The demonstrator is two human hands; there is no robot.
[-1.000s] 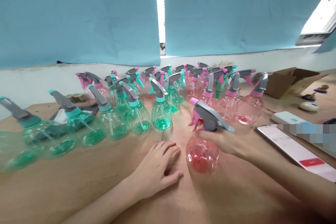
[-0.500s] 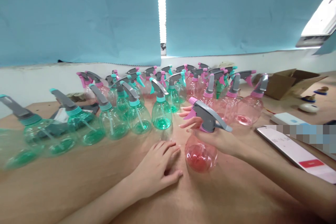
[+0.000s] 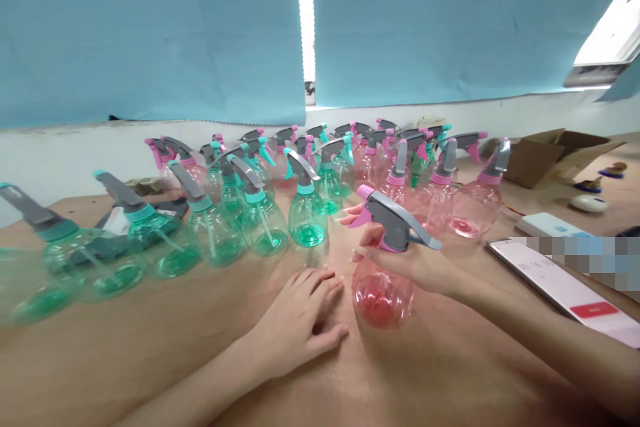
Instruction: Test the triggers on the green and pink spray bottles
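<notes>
A pink spray bottle [image 3: 383,300] with a grey and pink trigger head stands upright on the wooden table just right of centre. My right hand [image 3: 417,270] is wrapped round its neck below the head, with some fingers reaching past the trigger on the far side. To the left of the bottle, my left hand [image 3: 300,320] rests on the tabletop, fingers loosely stretched out and holding nothing. Beyond that hand, the nearest green spray bottle [image 3: 309,217] stands in a row with several other green ones.
Several pink spray bottles [image 3: 473,207] stand behind my right hand, with mixed colours farther back. On the right lie a phone [image 3: 555,287], a white box [image 3: 550,225] and a white mouse [image 3: 590,204]. An open cardboard box [image 3: 533,160] sits behind them.
The fingers of my right hand have curled in closer round the bottle's neck. The bottle and my left hand stay where they were.
</notes>
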